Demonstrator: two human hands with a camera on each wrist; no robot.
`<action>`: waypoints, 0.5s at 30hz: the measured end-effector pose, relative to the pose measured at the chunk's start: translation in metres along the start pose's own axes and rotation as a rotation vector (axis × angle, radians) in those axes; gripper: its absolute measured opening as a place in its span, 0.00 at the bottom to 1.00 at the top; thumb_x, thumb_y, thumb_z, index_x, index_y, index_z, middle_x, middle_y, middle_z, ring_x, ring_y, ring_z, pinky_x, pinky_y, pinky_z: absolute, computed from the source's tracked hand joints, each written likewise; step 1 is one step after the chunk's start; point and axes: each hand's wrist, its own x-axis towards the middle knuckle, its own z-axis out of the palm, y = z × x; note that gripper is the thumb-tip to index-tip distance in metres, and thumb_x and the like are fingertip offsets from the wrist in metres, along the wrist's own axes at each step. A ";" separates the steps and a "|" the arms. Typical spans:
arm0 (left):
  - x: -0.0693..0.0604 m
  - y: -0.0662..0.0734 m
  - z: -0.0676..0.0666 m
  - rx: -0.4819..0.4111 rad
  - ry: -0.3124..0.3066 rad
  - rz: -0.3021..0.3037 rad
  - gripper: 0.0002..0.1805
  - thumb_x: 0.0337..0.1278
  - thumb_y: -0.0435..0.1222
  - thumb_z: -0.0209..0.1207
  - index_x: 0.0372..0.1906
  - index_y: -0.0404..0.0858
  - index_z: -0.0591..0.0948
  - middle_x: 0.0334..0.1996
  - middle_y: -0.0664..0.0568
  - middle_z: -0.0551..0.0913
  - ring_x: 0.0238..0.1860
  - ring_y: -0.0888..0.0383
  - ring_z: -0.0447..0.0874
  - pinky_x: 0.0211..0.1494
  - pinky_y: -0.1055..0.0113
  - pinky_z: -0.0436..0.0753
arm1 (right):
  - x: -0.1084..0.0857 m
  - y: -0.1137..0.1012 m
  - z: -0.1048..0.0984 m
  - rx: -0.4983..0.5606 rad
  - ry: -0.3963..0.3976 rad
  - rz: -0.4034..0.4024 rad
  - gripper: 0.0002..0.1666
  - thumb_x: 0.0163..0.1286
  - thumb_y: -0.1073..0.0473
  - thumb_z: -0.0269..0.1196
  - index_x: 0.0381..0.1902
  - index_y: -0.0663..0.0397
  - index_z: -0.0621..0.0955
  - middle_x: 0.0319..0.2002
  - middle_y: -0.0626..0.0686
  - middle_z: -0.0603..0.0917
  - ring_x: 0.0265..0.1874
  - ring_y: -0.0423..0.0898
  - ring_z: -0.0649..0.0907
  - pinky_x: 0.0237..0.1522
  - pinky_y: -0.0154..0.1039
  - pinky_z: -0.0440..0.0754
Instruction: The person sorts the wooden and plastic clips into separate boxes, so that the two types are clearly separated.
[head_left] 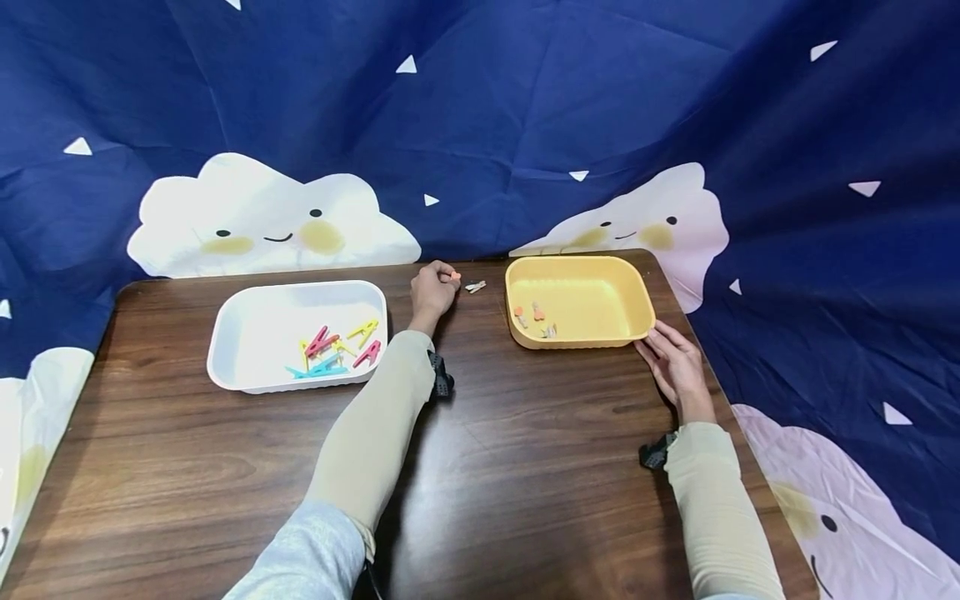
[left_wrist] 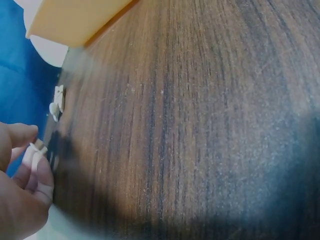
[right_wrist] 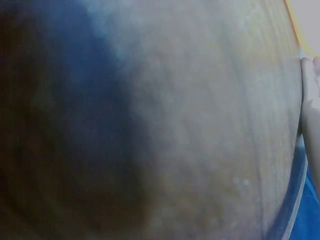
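At the table's far edge my left hand (head_left: pixel 433 293) pinches a small clothespin (head_left: pixel 455 276) with an orange ornament between thumb and fingertips. In the left wrist view, part of this clothespin (left_wrist: pixel 38 146) shows between the fingers. Just right of that hand lies another small pale clothespin (head_left: pixel 476 287) on the wood. My right hand (head_left: pixel 677 363) touches the near right corner of the yellow tray (head_left: pixel 577 342), its fingers mostly straight. Inside that tray, at the left, are a few small clothespins (head_left: pixel 538 312), some with orange ornaments. The right wrist view is blurred, showing only part of the hand.
Left of my left arm stands a white tray (head_left: pixel 247 304) holding several larger plastic clothespins (head_left: pixel 322 342) in red, yellow and blue. Both trays rest on a brown wooden table (head_left: pixel 517 433). A blue curtain (head_left: pixel 480 125) with cloud prints hangs behind and along the right side.
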 end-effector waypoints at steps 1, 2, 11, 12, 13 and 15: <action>0.000 0.000 -0.001 -0.010 0.003 0.007 0.07 0.59 0.33 0.66 0.42 0.39 0.85 0.38 0.51 0.88 0.45 0.51 0.84 0.55 0.58 0.77 | 0.000 0.000 0.000 0.005 0.001 0.000 0.18 0.75 0.78 0.52 0.53 0.65 0.85 0.50 0.57 0.87 0.49 0.48 0.86 0.60 0.44 0.78; 0.000 0.000 -0.002 -0.019 0.006 0.014 0.07 0.59 0.33 0.66 0.42 0.40 0.85 0.38 0.51 0.88 0.45 0.51 0.84 0.55 0.58 0.77 | 0.000 0.000 0.001 0.011 0.003 0.001 0.18 0.75 0.78 0.52 0.53 0.65 0.85 0.50 0.57 0.87 0.48 0.48 0.86 0.60 0.44 0.78; -0.004 0.003 -0.013 -0.095 0.025 0.060 0.07 0.56 0.33 0.68 0.40 0.39 0.86 0.34 0.50 0.87 0.41 0.50 0.83 0.53 0.58 0.79 | 0.001 0.000 -0.002 -0.004 0.011 0.007 0.18 0.74 0.78 0.54 0.52 0.64 0.86 0.50 0.56 0.87 0.48 0.47 0.86 0.60 0.44 0.78; -0.005 0.003 -0.014 -0.100 0.025 0.060 0.07 0.56 0.33 0.68 0.40 0.39 0.86 0.34 0.50 0.87 0.41 0.50 0.83 0.53 0.58 0.79 | 0.001 0.000 -0.002 -0.007 0.010 0.007 0.18 0.74 0.78 0.54 0.52 0.64 0.86 0.50 0.56 0.87 0.49 0.47 0.86 0.60 0.44 0.78; -0.006 0.004 -0.015 -0.104 0.025 0.061 0.07 0.56 0.33 0.68 0.40 0.39 0.86 0.34 0.50 0.87 0.41 0.50 0.83 0.53 0.58 0.78 | 0.001 0.000 -0.002 -0.003 0.012 0.007 0.18 0.73 0.78 0.54 0.52 0.65 0.86 0.50 0.56 0.87 0.49 0.47 0.86 0.60 0.44 0.78; -0.007 0.005 -0.017 -0.118 0.027 0.060 0.07 0.56 0.33 0.68 0.41 0.39 0.86 0.34 0.50 0.87 0.41 0.51 0.83 0.53 0.59 0.78 | 0.000 0.000 -0.001 0.001 0.017 0.011 0.18 0.73 0.78 0.55 0.52 0.65 0.86 0.50 0.56 0.87 0.49 0.47 0.86 0.59 0.44 0.78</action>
